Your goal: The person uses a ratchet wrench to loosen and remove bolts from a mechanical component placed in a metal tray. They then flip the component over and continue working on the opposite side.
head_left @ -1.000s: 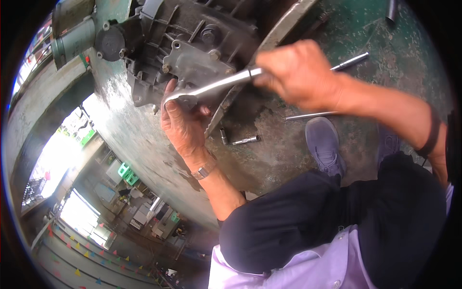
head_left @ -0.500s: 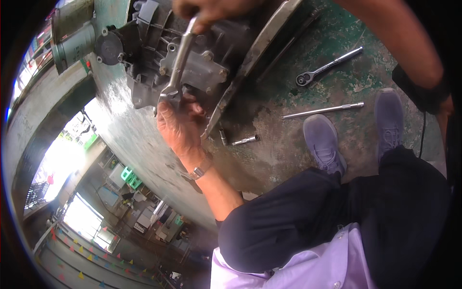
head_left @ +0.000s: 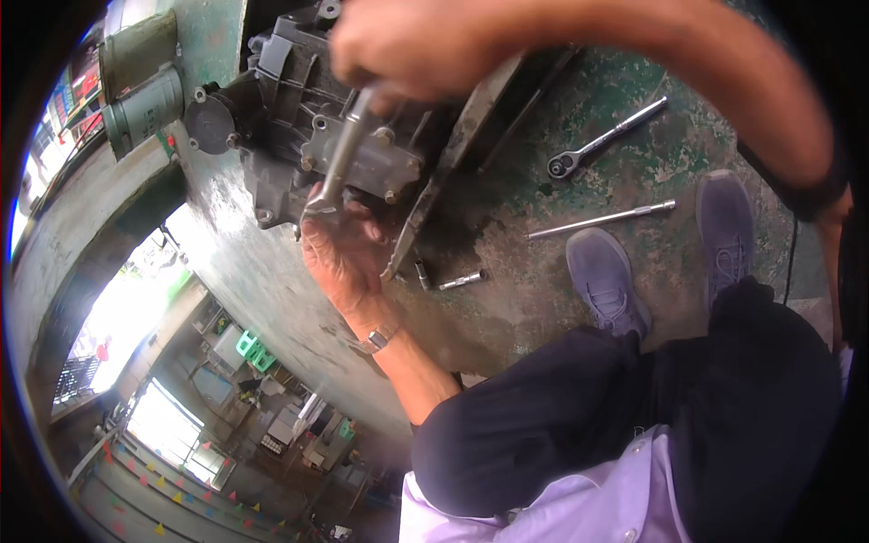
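Fingers [head_left: 315, 242] curled at the wrench [head_left: 341, 167], with pinching the main risk

At eleven o'clock the ribbed casing [head_left: 290, 90] is set. Near its lower edge, toward ten, the head of the wrench is enclosed by the left hand [head_left: 348, 279], its fingers bent snugly round; whatever is beneath is hidden. Should the head be poorly seated, it could be tipped off and the fingers trapped against the casing. At twelve, the handle's upper end is clasped by the right hand [head_left: 416, 50], fingers folded tightly; if resistance gave way suddenly, knuckles could be driven into the casing or the nearby metal rail [head_left: 438, 185]. Near the centre, a short socket [head_left: 423, 274] and a longer socket [head_left: 463, 280] are laid on the floor [head_left: 525, 190], easily scattered by a slip. At two, a ratchet [head_left: 606, 140] is seen; below it, an extension bar [head_left: 601, 220] is placed just beside a shoe [head_left: 605, 279] and could be rolled underfoot if balance were lost.
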`<state>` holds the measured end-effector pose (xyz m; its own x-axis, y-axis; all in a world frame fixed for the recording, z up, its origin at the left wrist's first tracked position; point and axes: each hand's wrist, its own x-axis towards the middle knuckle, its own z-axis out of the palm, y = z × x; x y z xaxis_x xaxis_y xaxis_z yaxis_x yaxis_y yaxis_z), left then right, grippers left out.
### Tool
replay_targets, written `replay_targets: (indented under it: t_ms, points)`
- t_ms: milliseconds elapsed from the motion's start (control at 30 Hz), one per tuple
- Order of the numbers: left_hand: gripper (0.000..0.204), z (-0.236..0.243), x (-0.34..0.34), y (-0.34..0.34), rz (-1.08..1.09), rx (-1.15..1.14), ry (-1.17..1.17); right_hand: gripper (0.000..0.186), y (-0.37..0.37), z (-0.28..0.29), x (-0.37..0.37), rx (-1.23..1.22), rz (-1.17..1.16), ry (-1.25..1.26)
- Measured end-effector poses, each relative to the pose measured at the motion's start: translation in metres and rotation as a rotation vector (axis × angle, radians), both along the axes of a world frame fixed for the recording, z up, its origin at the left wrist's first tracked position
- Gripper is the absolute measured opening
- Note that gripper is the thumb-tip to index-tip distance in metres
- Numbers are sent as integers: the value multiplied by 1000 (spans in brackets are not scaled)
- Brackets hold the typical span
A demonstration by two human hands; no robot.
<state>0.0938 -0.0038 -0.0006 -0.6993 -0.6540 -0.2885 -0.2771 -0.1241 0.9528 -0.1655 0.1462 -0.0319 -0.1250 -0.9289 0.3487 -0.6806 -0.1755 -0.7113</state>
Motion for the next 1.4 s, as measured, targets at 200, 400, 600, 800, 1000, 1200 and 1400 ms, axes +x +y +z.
replay_targets:
  t_ms: [200,400,600,800,1000,1200,1400]
  points:
    - [59,2,3,-1,7,-56,-46,17,20,-29,34,49,-115,-177]
    - [60,7,-4,-1,-44,-44,-56,28,61,-45,173,443,-111,-830]
    - [58,3,-4,-1,-41,61,18,22,23,8,19,319,-71,-73]
    - [61,6,2,-1,-31,4,-89,18,10,-11,20,218,-108,-42]
    - [65,10,-3,0,-55,-223,-176,28,62,-42,187,473,-202,-880]
    - [65,4,1,4,3,76,-7,25,41,-8,49,453,-77,-232]
    - [66,-1,7,-3,13,26,-84,22,7,10,-2,355,52,-90]
